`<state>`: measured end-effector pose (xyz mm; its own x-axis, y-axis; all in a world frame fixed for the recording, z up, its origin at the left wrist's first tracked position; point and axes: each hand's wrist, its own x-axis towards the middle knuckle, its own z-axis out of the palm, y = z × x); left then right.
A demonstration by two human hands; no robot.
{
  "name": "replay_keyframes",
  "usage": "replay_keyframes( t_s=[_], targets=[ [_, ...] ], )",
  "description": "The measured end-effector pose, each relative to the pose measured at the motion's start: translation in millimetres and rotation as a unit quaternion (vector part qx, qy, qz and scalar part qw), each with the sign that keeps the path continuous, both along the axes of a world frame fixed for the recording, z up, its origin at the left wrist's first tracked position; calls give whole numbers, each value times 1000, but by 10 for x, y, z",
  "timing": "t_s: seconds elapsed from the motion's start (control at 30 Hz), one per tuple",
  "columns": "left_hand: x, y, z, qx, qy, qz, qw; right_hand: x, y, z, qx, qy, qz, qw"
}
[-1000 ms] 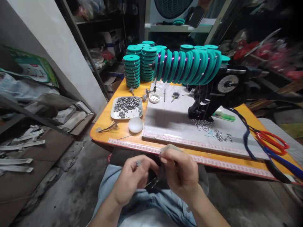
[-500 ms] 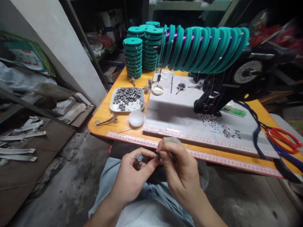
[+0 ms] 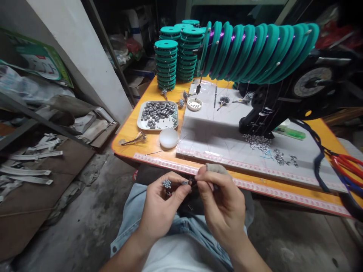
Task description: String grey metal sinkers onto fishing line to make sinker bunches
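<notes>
My left hand [image 3: 160,204] is closed above my lap. It grips a bunch of thin stems with small grey bead-like tips [image 3: 166,184], which shows between thumb and curled fingers. A small grey piece [image 3: 185,183] is pinched at the same hand's thumb and fingertip. Just to its right, my right hand [image 3: 222,200] is closed in a pinch, and a grey cover shows over one of its fingers. Whatever lies in the right fingertips is too small and dark to name. Both hands are just in front of the table edge, a small gap between their fingertips.
On the yellow table [image 3: 124,132] are a white tray [image 3: 138,121] of dark cylinders, a white round lid [image 3: 169,138] and a small bead dish [image 3: 194,108]. Green spools [image 3: 166,66] stand behind. A black machine [image 3: 255,109] carries more spools. Red-handled scissors [image 3: 344,166] lie right.
My fingertips have drawn slightly apart, so the small grey piece at my left fingertips shows more clearly. The whole scene has shifted a little to the right in view.
</notes>
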<state>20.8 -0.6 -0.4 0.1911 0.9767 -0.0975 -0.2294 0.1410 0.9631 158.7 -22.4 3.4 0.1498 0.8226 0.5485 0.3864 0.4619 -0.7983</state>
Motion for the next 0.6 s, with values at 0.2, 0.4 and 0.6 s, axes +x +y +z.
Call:
replay_keyframes(
  t_s=[0.2,0.4,0.6],
  targets=[
    [13,-7,33,104,65,-6,992,-34,62,81,5,-40,20,999],
    [19,-45,2,149,61,45,986,-74,94,-10,17,3,-27,999],
    [10,-30,19,109,60,22,992,-62,89,-15,27,-2,-27,999]
  ],
)
